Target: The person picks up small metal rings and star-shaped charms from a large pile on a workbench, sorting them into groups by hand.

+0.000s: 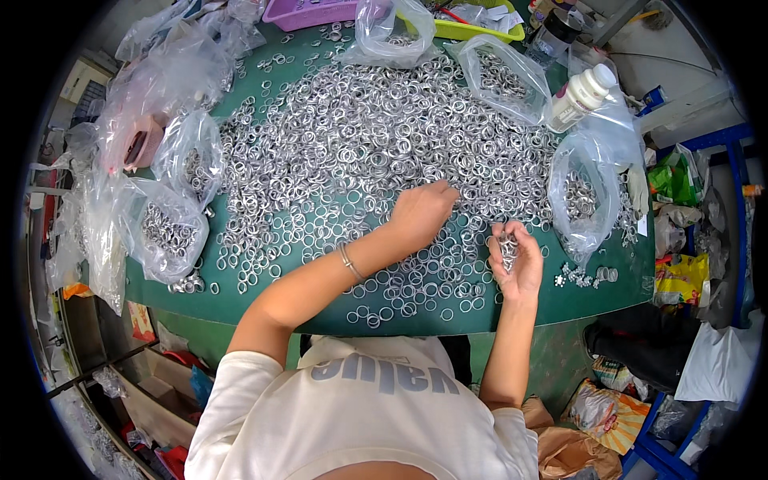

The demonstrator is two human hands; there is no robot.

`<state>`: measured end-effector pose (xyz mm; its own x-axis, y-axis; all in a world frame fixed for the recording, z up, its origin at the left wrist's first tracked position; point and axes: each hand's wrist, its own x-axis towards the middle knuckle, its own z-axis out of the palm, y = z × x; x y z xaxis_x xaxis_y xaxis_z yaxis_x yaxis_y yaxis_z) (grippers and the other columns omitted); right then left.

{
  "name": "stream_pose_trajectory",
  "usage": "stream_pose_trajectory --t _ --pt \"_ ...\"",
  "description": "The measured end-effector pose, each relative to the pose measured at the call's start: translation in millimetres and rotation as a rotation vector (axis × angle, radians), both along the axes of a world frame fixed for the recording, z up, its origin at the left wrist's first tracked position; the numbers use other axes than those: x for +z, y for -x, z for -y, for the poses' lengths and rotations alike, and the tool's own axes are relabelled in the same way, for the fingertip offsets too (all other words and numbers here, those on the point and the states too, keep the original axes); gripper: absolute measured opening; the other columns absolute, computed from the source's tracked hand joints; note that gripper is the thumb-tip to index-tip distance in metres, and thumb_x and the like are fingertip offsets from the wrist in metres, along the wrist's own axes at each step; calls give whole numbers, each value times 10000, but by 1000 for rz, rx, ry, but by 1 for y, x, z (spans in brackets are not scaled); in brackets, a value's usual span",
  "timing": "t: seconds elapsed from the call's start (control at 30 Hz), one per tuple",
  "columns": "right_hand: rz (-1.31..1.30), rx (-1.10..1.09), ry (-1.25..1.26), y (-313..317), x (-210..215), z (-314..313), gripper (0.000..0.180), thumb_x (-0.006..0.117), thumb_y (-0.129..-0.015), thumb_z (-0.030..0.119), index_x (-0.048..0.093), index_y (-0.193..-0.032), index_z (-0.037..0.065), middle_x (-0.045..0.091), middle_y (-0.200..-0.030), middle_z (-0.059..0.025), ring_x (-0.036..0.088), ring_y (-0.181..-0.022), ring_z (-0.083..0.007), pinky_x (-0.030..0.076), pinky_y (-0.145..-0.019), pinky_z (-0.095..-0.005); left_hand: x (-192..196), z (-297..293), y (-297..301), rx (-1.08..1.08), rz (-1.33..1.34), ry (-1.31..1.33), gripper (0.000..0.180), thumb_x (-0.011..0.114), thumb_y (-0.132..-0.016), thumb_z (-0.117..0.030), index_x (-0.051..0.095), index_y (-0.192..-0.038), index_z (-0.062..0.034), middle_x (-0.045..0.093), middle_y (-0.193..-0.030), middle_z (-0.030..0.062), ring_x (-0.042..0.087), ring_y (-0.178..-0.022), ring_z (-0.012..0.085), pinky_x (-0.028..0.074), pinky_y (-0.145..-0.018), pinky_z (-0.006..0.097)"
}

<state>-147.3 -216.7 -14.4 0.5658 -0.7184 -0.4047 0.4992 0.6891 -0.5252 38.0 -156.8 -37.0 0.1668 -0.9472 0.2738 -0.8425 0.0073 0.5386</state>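
- Pinching a small stack of silver rings (507,246) between thumb and curled fingertips (518,234), right hand (516,264) raised palm-up just above the near right part of the table.
- Held upright in that grip, rings pressed together side by side; exact count too small to tell.
- Reaching forward over the heap, left hand (420,212) palm-down, fingers (442,192) bent and drawn close together, tips touching the loose rings; whether one was pinched, could not tell.
- Worn on the left wrist, a thin silver bracelet (348,262).
- Spread beneath and beyond both hands, a broad pile of loose silver rings (360,136), thick at the middle and far side, thinning to scattered single rings near the front edge.
- Carried all of it, a green table (552,300) with a curved near rim.
- Lay just right of the right hand, a clear plastic bag (580,196) partly filled with rings, mouth open toward the pile.
- Rested on that bag's far end, a white plastic bottle (580,96) tipped on its side.
- Sat along the left edge, well apart from both hands, two more clear bags of rings (168,228), one behind the other.
- Stood at the far rim, a purple basket (308,12) and a yellow-green tray (472,30), with another ring-filled bag (504,76) just in front.
- Piled on the floor at the right, coloured packets (676,180) and a blue frame (740,160).
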Motion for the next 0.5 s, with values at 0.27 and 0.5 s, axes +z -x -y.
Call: stream_pose_trajectory --t 0.27,0.5 --pt "-1593 54 1231 -29 -6 -11 199 711 -731 247 654 -758 59 625 -648 -125 608 -579 -310 461 -520 -397 17 -18 -19 -15 -1533 -184 74 502 -819 -56 554 -866 -33 589 -822 90 502 -611 110 375 -451 204" --pt "-1480 -27 1340 -25 -11 -7 125 699 -722 147 635 -733 39 620 -637 -112 603 -547 -275 455 -502 -369 9 -24 -17 -98 -1116 -175 136 537 -795 -73 592 -908 -22 601 -793 84 538 -610 156 425 -476 273"
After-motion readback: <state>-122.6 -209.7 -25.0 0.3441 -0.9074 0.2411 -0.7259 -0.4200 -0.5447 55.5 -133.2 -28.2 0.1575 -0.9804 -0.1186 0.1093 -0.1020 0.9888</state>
